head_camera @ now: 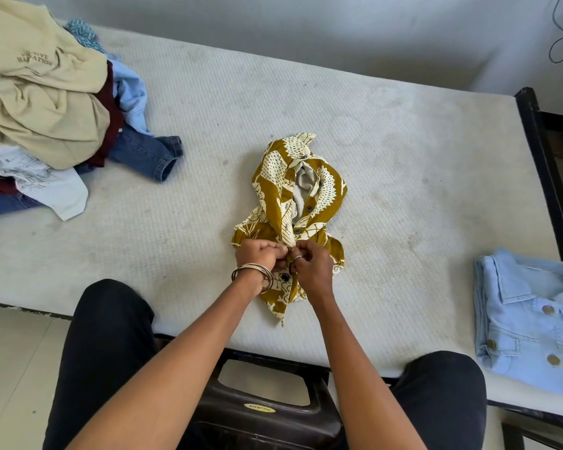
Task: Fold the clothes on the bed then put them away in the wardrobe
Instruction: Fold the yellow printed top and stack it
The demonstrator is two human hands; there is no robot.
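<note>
A small mustard-yellow shirt (273, 190) with a cream leaf print and dark buttons lies crumpled in the middle of the white mattress (387, 151). My left hand (260, 258), with bangles on the wrist, and my right hand (312, 266) meet at the shirt's button placket. Both pinch the fabric edges there with curled fingers. The shirt's lower part is partly hidden under my hands.
A heap of unfolded clothes (43, 102) in beige, maroon, light blue and denim lies at the left. A folded light-blue denim jacket (530, 323) lies at the right edge. A dark plastic stool (267, 414) stands between my knees. The black bed frame (546, 164) runs along the right.
</note>
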